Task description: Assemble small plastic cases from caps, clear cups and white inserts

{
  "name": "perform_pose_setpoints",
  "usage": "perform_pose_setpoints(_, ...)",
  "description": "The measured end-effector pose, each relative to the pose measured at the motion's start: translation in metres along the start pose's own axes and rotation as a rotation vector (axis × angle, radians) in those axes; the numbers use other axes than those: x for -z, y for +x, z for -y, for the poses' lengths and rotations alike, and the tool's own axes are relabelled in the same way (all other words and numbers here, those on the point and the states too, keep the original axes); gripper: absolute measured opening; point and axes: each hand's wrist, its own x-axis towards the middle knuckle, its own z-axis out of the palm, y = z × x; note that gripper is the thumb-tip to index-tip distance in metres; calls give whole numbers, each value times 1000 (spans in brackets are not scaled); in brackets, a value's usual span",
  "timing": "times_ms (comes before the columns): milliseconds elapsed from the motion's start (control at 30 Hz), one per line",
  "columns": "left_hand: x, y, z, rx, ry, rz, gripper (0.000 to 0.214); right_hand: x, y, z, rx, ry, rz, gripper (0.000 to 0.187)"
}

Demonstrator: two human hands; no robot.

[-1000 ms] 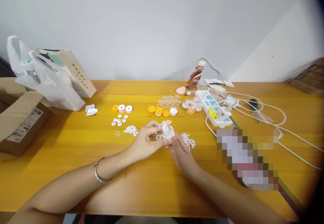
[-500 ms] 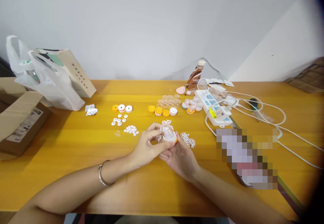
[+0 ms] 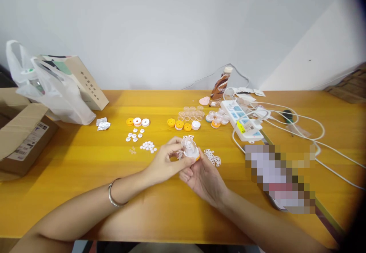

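Observation:
Above the middle of the table, both hands hold one bottle cap with a clear domed cover on a white and orange base. My left hand pinches it from the left, thumb along the base. My right hand is closed round its lower right side; part of the base is hidden by the fingers. White openwork plastic pieces lie just right of the hands, with more partly hidden behind them. Farther back sit a row of orange and white cap rings, clear domed covers and several assembled caps.
At left are small white discs, tiny clear rings, more cap rings and crumpled foil. A cardboard box and plastic bag stand far left. A power strip, cables and a bottle are at right.
The capped piece has tilted slightly and dipped a little in the hands. Both hands keep hold of it; the left forearm has shifted slightly left.

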Motion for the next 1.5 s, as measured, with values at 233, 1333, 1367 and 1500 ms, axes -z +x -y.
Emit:
perform_pose_setpoints(233,8,6,-9,1,-33,-36,16,-5,1,0,231,-171,-56,18)
perform_pose_setpoints(1333,27,1,-41,-199,-55,-263,8,-67,37,-18,456,-349,-103,33)
perform_pose_setpoints(1367,26,0,-42,-201,-41,-262,9,-70,35,-17,430,-327,-94,32)
perform_pose_setpoints(1500,26,-2,-44,-194,-18,-258,12,-75,29,-14,334,-214,-57,24)
